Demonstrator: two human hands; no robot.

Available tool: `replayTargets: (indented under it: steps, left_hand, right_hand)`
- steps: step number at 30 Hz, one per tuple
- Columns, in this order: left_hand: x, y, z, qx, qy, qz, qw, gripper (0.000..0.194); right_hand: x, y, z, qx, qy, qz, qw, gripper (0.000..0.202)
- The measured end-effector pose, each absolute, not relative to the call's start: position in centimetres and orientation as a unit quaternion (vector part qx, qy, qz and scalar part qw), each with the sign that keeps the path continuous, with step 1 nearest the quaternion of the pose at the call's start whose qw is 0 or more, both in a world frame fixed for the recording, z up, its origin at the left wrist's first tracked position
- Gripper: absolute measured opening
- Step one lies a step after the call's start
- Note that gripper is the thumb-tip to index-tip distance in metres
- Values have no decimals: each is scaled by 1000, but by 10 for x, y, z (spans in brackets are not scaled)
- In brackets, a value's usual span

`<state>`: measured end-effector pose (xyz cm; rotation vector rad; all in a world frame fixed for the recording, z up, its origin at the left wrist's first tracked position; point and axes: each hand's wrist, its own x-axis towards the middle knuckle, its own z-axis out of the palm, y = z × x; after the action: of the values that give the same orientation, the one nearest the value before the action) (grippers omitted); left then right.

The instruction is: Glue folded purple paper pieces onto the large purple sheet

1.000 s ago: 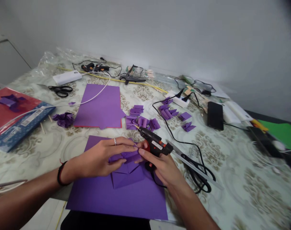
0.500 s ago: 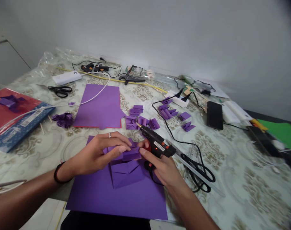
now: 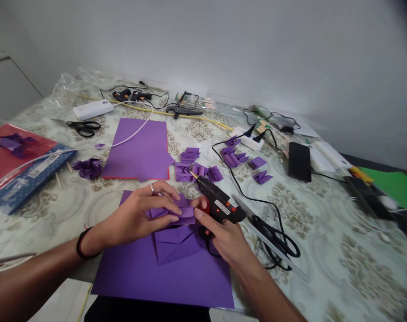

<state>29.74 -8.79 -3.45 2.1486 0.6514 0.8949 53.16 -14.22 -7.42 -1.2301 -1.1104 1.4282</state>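
Observation:
My right hand (image 3: 225, 235) is wrapped round a black hot glue gun (image 3: 216, 197), its small red light on and its nozzle pointing up and left. The thumb and a fingertip of that hand also pinch the right end of a folded purple paper piece (image 3: 186, 215). My left hand (image 3: 146, 208), with a ring and a dark wristband, has its fingers closed on the left part of the same piece. Below lies a larger folded purple paper form (image 3: 174, 248), resting on a purple sheet (image 3: 139, 277). The left fingers partly hide the folds.
Several small folded purple pieces (image 3: 190, 154) lie ahead. Large scissors (image 3: 273, 235) sit right of the glue gun, whose black cord (image 3: 243, 192) runs to a white power strip (image 3: 252, 141). Crumpled purple paper (image 3: 88, 167), a purple stack (image 3: 136, 147) and a phone (image 3: 300, 162) lie around.
My left fingers have shifted and bent slightly around the folded piece, which has tilted a little. The glue gun has stayed nearly in place in my right hand.

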Motion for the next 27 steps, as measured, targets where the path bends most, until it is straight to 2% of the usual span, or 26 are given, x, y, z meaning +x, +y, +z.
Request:
replayTargets:
  steps: [7, 10, 13, 18, 21, 27]
  left_hand:
    - [298, -89, -36, 776, 314, 312, 449, 23]
    - [299, -88, -36, 767, 329, 276, 476, 18]
    - [299, -87, -34, 768, 338, 263, 477, 8]
    - [299, -89, -33, 781, 344, 262, 450, 7]
    - [300, -91, -34, 791, 350, 251, 436, 9]
    - [304, -92, -35, 796, 352, 270, 412, 6]
  right_hand:
    - [531, -144, -72, -470, -479, 588, 452, 28]
    - [532, -144, -73, -458, -501, 575, 457, 23]
    - [533, -144, -70, -474, -522, 558, 438, 22]
    - [528, -142, -60, -517, -566, 506, 396, 26]
    - [523, -142, -58, -532, -568, 485, 399, 27]
    - [518, -141, -56, -529, -577, 462, 418, 15]
